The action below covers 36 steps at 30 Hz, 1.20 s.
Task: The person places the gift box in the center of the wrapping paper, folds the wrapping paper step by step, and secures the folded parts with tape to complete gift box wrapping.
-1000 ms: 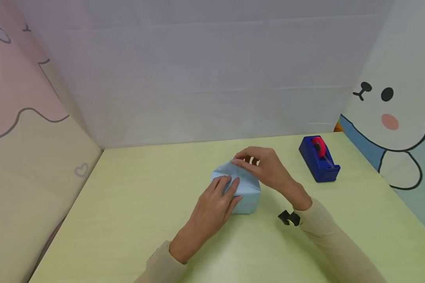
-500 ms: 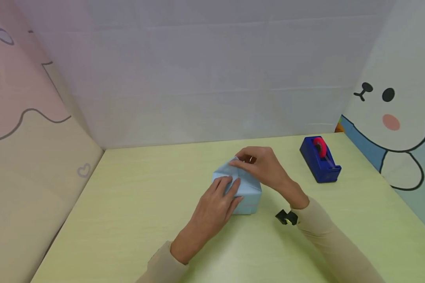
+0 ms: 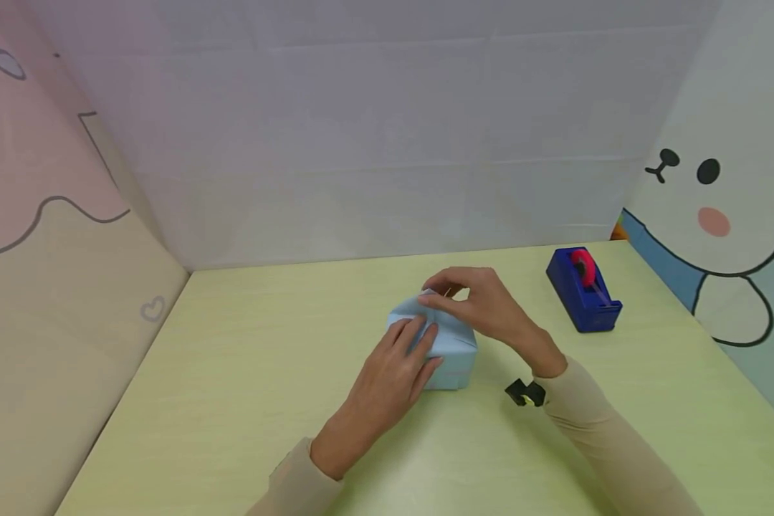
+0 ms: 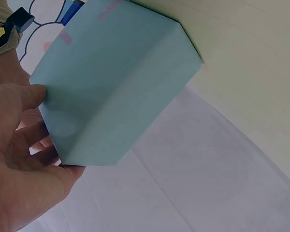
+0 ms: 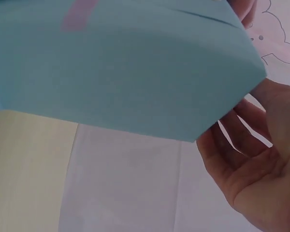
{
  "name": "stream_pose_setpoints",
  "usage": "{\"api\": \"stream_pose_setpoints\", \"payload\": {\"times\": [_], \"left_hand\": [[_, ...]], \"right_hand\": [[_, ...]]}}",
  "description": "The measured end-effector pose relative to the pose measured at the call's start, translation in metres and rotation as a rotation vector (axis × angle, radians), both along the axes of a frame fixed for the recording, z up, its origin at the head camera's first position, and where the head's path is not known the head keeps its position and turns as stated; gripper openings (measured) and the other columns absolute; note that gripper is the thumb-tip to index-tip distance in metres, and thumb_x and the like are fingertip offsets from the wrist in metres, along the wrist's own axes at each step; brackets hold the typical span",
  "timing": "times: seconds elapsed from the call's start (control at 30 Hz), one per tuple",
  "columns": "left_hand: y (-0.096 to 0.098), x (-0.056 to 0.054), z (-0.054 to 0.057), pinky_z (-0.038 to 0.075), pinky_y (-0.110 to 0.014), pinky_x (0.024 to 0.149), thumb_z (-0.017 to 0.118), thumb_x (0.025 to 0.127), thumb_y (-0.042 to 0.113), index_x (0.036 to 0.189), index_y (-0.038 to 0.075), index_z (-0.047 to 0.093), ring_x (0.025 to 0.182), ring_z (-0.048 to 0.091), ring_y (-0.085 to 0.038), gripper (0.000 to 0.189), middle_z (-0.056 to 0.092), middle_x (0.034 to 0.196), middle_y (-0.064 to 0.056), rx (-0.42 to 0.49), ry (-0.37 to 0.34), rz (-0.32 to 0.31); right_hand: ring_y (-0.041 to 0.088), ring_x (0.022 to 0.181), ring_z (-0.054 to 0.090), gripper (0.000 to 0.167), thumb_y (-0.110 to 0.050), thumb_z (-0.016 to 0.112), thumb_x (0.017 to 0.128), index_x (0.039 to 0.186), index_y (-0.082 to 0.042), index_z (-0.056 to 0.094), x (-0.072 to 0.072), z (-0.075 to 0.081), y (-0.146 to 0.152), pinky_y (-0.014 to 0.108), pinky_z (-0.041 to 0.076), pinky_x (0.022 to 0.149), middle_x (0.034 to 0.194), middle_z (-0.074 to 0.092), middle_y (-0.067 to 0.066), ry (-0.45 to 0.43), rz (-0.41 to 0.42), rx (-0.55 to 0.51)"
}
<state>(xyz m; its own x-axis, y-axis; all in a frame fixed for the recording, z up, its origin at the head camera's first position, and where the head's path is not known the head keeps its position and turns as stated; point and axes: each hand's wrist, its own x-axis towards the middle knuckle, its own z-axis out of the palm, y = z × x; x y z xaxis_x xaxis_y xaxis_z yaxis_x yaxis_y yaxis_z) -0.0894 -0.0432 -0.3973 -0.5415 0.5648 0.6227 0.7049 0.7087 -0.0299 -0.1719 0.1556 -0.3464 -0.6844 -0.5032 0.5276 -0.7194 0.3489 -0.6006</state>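
A box wrapped in light blue paper (image 3: 451,367) stands on the table, its upper end folded into slanting flaps. My left hand (image 3: 387,376) rests on these flaps with fingers spread, the thumb at the near edge. At the far corner, my right hand (image 3: 490,308) pinches the wrapping paper between thumb and fingers. In the left wrist view, the left hand (image 4: 9,159) lies along one end of the blue box (image 4: 116,87), which bears pink tape strips (image 4: 108,8). The right wrist view shows the right hand (image 5: 270,179) at a corner of the box (image 5: 125,72).
A dark blue tape dispenser (image 3: 583,290) with a pink-red roll stands on the pale yellow-green table (image 3: 264,344), at the back right. A black device (image 3: 525,393) sits by the right cuff. Fabric panels (image 3: 387,143) rise behind and at both sides.
The right hand shifts its fingers slightly along the far corner of the paper. The left fingertips creep a little farther up the flaps; the box stays in place.
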Motion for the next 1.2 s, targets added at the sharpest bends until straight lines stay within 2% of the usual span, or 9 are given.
{"api": "stream_pose_setpoints", "payload": {"times": [0.3, 0.53, 0.73, 0.97, 1.1, 1.2], "left_hand": [[0.001, 0.0, 0.001, 0.044, -0.038, 0.112, 0.075, 0.096, 0.021, 0.132, -0.007, 0.063, 0.131, 0.057, -0.032, 0.047, 0.062, 0.137, -0.02, 0.013, -0.014, -0.048], [0.0, -0.002, 0.001, 0.043, -0.038, 0.112, 0.074, 0.096, 0.023, 0.134, -0.008, 0.06, 0.13, 0.058, -0.03, 0.051, 0.062, 0.137, -0.019, -0.052, 0.017, -0.037], [0.0, -0.002, -0.001, 0.043, -0.038, 0.112, 0.076, 0.094, 0.027, 0.136, -0.009, 0.058, 0.13, 0.057, -0.03, 0.058, 0.061, 0.137, -0.019, -0.083, 0.044, -0.029], [-0.001, -0.001, -0.002, 0.042, -0.038, 0.113, 0.073, 0.097, 0.026, 0.139, -0.007, 0.057, 0.132, 0.056, -0.03, 0.056, 0.06, 0.14, -0.018, -0.097, 0.037, -0.027], [-0.001, -0.002, -0.001, 0.042, -0.039, 0.113, 0.074, 0.096, 0.025, 0.138, -0.006, 0.058, 0.132, 0.056, -0.03, 0.055, 0.06, 0.139, -0.018, -0.082, 0.025, -0.037], [-0.002, -0.002, -0.002, 0.043, -0.039, 0.113, 0.076, 0.094, 0.024, 0.138, -0.006, 0.058, 0.131, 0.056, -0.031, 0.056, 0.06, 0.138, -0.019, -0.066, 0.024, -0.046]], "right_hand": [[0.008, 0.08, 0.071, 0.014, -0.002, 0.08, 0.087, 0.099, -0.009, 0.079, -0.004, -0.004, 0.0, 0.029, 0.058, 0.071, 0.09, 0.076, -0.003, 0.146, 0.065, 0.007], [0.01, 0.09, 0.073, 0.016, -0.01, 0.08, 0.09, 0.107, -0.007, 0.079, -0.002, -0.006, 0.001, 0.031, 0.059, 0.08, 0.099, 0.078, -0.002, 0.065, 0.112, 0.044], [0.015, 0.088, 0.075, 0.014, -0.009, 0.078, 0.091, 0.104, -0.005, 0.08, -0.003, -0.003, -0.001, 0.034, 0.061, 0.077, 0.097, 0.079, 0.003, 0.052, 0.066, 0.104], [0.01, 0.089, 0.075, 0.014, -0.015, 0.081, 0.09, 0.103, -0.01, 0.08, -0.005, -0.005, 0.007, 0.03, 0.06, 0.08, 0.097, 0.078, -0.002, -0.075, 0.052, 0.07], [0.01, 0.084, 0.076, 0.011, -0.013, 0.08, 0.09, 0.1, -0.009, 0.081, -0.006, -0.005, 0.009, 0.029, 0.061, 0.075, 0.094, 0.079, 0.0, -0.066, 0.036, 0.048], [0.009, 0.082, 0.075, 0.012, -0.015, 0.08, 0.09, 0.1, -0.008, 0.081, -0.006, -0.004, 0.009, 0.028, 0.06, 0.073, 0.093, 0.079, 0.001, -0.074, 0.026, 0.069]]}}
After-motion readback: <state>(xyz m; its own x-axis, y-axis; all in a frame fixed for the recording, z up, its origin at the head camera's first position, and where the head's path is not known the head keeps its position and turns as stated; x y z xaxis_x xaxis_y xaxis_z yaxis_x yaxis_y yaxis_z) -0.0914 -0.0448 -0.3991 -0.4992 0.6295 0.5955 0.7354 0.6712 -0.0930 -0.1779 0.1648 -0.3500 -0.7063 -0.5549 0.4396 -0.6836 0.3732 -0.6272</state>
